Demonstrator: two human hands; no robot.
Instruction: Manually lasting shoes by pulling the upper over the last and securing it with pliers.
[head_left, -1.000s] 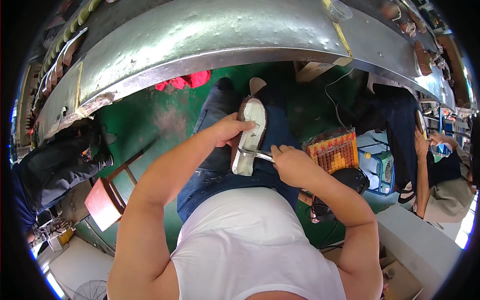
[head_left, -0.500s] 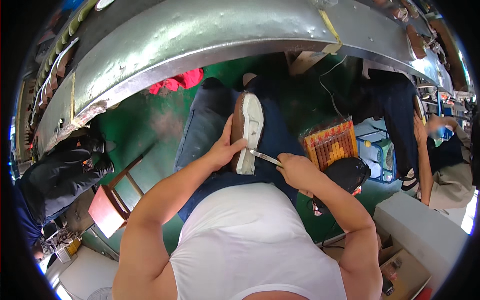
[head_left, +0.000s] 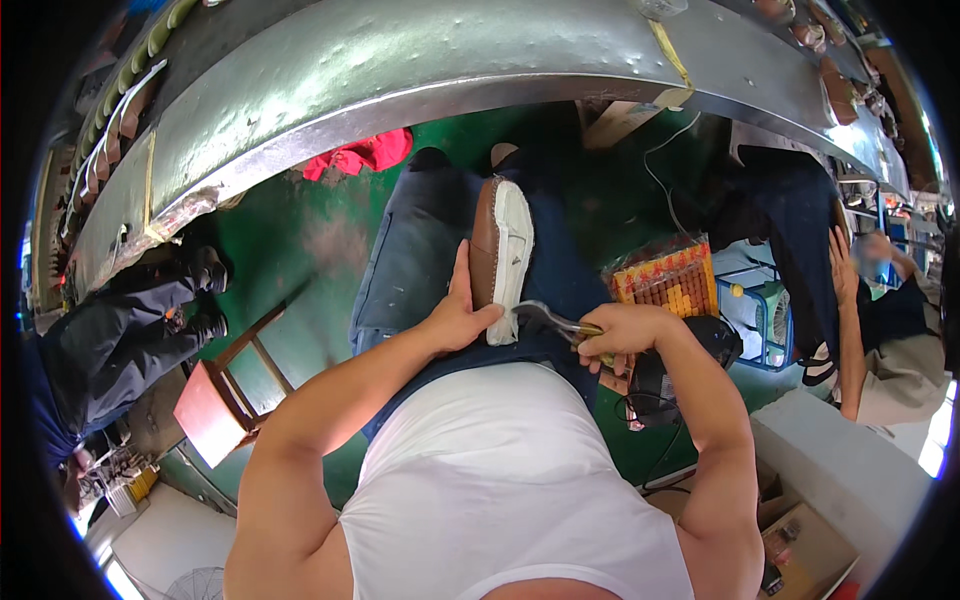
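Note:
A brown shoe (head_left: 486, 235) with a pale, whitish underside (head_left: 513, 250) lies across my lap, its toe pointing away from me and its underside turned to the right. My left hand (head_left: 462, 315) grips its near end from the left, thumb against the pale edge and a finger stretched along the brown side. My right hand (head_left: 622, 335) is closed round the handles of metal pincers (head_left: 545, 316). Their curved head reaches left to the near end of the shoe; whether it touches cannot be made out.
A metal-covered bench (head_left: 420, 60) spans the far side. Red cloth (head_left: 365, 155) lies on the green floor. A wooden stool (head_left: 225, 400) stands left, near another person's legs (head_left: 130, 330). At right are a beaded seat mat (head_left: 665, 280), a blue crate (head_left: 765, 310) and another person's arm (head_left: 846, 330).
My right hand has drawn slightly right and turned, so the pincers' curved head now shows side-on. My left hand remains on the shoe, which has shifted a little.

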